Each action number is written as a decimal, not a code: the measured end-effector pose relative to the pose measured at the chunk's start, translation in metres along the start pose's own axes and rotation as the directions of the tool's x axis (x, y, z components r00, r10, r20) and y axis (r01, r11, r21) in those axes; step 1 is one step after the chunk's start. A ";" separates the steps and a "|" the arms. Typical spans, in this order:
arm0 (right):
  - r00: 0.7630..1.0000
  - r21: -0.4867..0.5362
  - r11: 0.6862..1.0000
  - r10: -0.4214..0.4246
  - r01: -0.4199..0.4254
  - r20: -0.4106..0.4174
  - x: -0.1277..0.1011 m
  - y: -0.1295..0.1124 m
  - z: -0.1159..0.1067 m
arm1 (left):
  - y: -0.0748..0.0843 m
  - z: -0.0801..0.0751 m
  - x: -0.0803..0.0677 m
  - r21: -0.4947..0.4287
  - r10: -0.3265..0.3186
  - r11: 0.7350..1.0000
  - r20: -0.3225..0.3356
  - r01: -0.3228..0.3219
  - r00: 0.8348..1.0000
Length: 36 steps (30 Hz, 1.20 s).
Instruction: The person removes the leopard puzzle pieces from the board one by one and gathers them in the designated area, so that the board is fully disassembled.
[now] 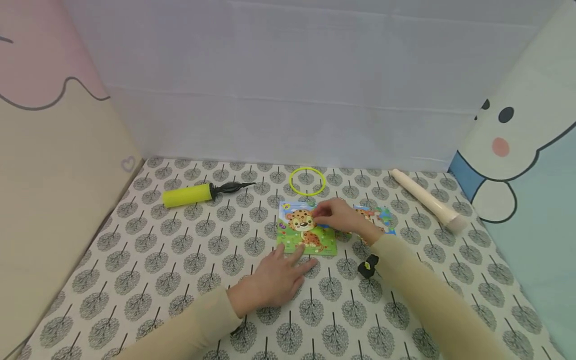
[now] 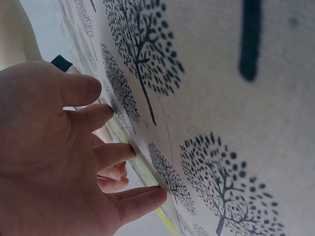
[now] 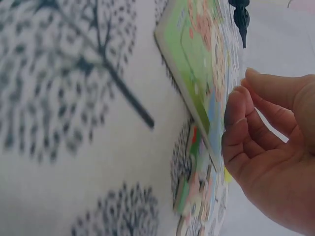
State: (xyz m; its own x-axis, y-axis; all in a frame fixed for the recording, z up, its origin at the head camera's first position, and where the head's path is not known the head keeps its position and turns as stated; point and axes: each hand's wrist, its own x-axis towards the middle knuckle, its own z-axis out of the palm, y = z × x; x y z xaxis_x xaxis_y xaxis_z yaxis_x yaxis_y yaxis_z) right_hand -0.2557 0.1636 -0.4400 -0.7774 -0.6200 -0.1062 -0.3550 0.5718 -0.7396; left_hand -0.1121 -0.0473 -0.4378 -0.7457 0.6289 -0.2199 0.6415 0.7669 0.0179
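The left hand (image 1: 275,280) lies flat, fingers spread, on the tree-print cloth (image 1: 180,250) at the leopard puzzle board's (image 1: 306,232) near edge, steadying it mid-cloth. The right hand (image 1: 337,215) hovers above; whether its curled grip holds a piece cannot be told.

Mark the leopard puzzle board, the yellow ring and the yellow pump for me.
leopard puzzle board (image 1: 300,239): head view, green lower-left area of the board.
yellow ring (image 1: 292,186): head view, left edge of the hoop.
yellow pump (image 1: 186,195): head view, middle of the yellow barrel.
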 end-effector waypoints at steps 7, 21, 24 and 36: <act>1.000 0.021 1.000 0.021 -0.021 0.013 0.015 -0.009 0.020 | 0.001 0.001 -0.001 -0.001 -0.003 1.000 0.018 0.003 1.000; 0.999 -0.043 0.999 0.028 -0.027 0.021 0.026 -0.022 0.036 | 0.003 0.003 -0.006 -0.036 -0.010 0.999 0.064 0.013 0.998; 0.999 -0.079 0.997 0.027 -0.025 0.028 0.029 -0.024 0.039 | 0.003 0.003 -0.006 -0.053 -0.016 0.998 0.068 0.019 0.998; 0.998 -0.058 0.998 0.037 -0.035 0.040 0.030 -0.031 0.041 | 0.003 -0.002 -0.005 -0.059 -0.028 0.998 0.130 0.036 0.991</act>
State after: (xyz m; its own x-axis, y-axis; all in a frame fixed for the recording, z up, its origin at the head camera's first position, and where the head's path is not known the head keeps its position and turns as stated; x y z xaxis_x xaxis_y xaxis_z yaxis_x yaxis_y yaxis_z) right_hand -0.2469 0.1052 -0.4477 -0.7686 -0.6193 -0.1604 -0.3573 0.6235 -0.6954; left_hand -0.1069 -0.0476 -0.4342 -0.7337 0.5855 -0.3449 0.6028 0.7950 0.0673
